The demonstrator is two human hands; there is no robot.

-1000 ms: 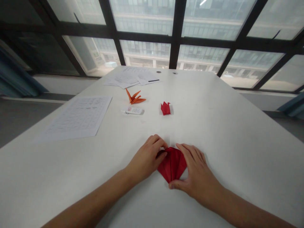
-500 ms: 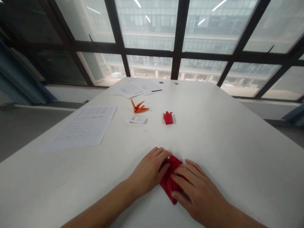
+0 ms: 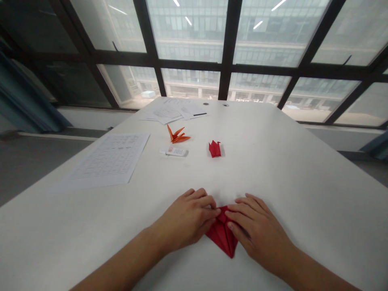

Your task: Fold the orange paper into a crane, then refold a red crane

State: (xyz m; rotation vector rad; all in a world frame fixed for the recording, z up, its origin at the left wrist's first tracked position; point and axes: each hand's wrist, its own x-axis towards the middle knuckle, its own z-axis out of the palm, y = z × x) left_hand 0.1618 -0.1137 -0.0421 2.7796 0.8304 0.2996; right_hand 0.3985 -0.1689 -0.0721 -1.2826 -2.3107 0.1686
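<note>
A folded red paper lies on the white table near its front, with its long point toward me and creases running down its middle. My left hand pinches its upper left edge between thumb and curled fingers. On the upper right part rests my right hand, fingers extended and lying over the edge, the thumb on the surface. Both hands cover the paper's side corners. Farther off stands a small red origami crane. To its left is an orange origami crane with long thin points.
A white glue tube lies just in front of the orange crane. One printed sheet is at the left edge of the white table. Several more papers overlap at the far end, by the windows.
The red paper has turned slightly, its lower point swinging right. My right hand has shifted right and slightly up, uncovering more of the paper. The left fingers have curled in.
</note>
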